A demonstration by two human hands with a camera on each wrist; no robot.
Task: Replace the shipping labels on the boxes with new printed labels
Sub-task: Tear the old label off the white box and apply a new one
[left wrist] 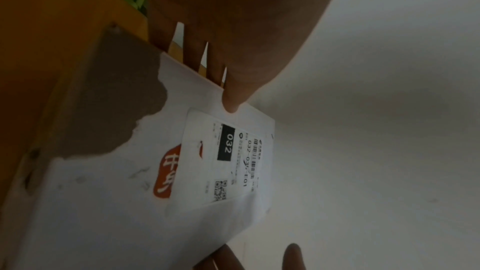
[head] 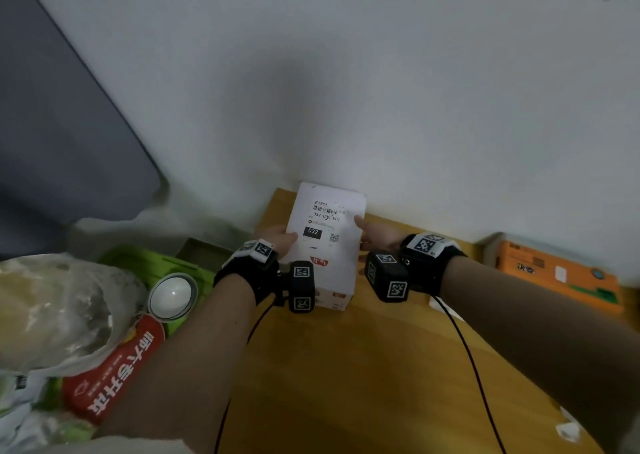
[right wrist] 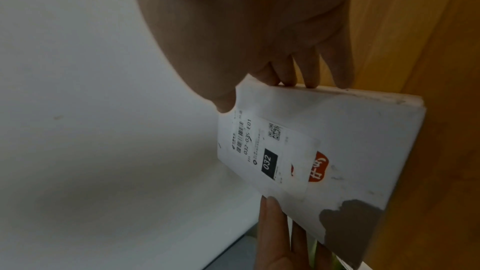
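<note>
here a flat white box [head: 325, 245] is held between both hands over the far part of a wooden table [head: 363, 367], close to the white wall [head: 381, 89]. the left hand [head: 282, 240] grasps its left edge, thumb lying on the top face beside the label and fingers going under the box; the left wrist view shows that thumb tip pressed on the box just at the label's corner. the right hand [head: 375, 235] grasps the right edge the same way, thumb on top, while the right wrist view shows its fingers [right wrist: 311, 73] lined along the side of the box. a white shipping label [head: 323, 225] with a barcode, a qr code and a black block reading 032 sits on the top face, partly covering a red logo [head: 319, 261]. a torn patch [right wrist: 348, 231] at one corner of the box bares brown cardboard. on the person's left lie a plastic bag [head: 52, 311], a red packet [head: 114, 367], a round white object [head: 173, 294] and something green [head: 138, 259]. an orange box [head: 557, 275] lies on the table to the right, by the wall. black cables [head: 474, 367] run from the wrist units toward the person.
</note>
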